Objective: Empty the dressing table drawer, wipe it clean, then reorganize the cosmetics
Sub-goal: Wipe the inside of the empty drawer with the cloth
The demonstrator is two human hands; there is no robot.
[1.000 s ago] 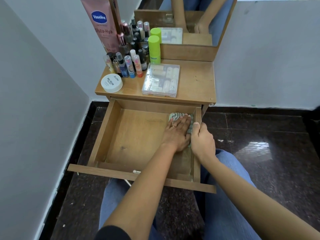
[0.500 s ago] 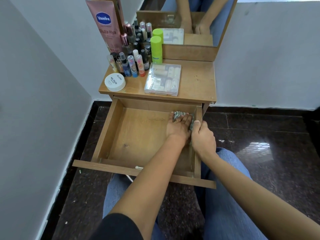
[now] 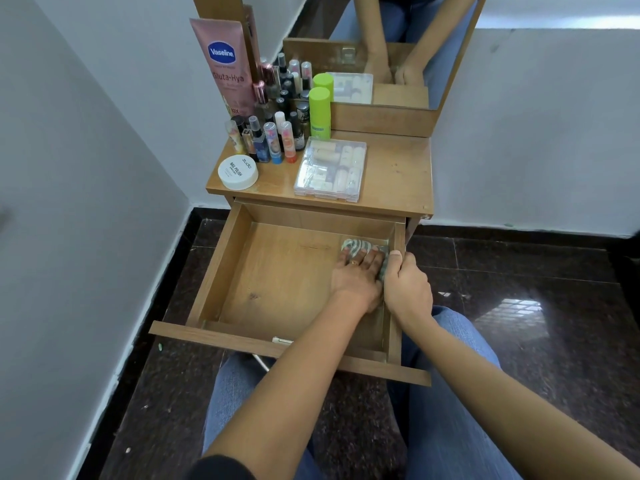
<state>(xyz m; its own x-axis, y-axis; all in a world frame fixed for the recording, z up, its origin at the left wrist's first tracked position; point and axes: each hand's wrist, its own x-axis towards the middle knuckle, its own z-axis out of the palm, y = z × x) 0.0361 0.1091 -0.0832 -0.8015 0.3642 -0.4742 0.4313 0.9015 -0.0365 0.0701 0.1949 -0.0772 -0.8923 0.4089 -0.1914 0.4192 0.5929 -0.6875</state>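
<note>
The wooden drawer [image 3: 277,275] is pulled out and holds only a striped grey-green cloth [image 3: 356,244] in its back right corner. My left hand [image 3: 356,277] lies flat on the cloth and presses it against the drawer bottom. My right hand [image 3: 407,287] grips the drawer's right side wall, thumb on top of the rim. The cosmetics stand on the dressing table top [image 3: 394,174]: a pink Vaseline tube [image 3: 225,64], a green bottle [image 3: 319,112], several small bottles [image 3: 273,138], a white nail polish jar [image 3: 238,172] and a clear plastic box [image 3: 330,169].
A mirror [image 3: 381,46] stands at the back of the table. White walls close in on the left and behind. Dark tiled floor [image 3: 519,306] spreads to the right. My knees in jeans sit under the drawer front.
My left hand has slid the cloth a little farther toward the drawer's back right corner. My right hand keeps its hold on the side wall.
</note>
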